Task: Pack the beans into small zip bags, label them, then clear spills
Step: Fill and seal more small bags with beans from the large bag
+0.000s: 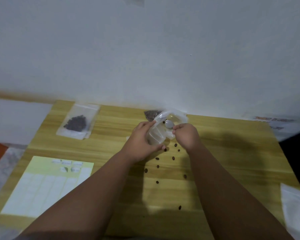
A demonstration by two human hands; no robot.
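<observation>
A clear zip bag is gripped around its body by the left hand above the counter. A small pale spoon is pinched by the right hand at the bag mouth. Loose beans are scattered on the counter below the hands. A filled bag is laid at far left, and a label sheet at near left.
</observation>
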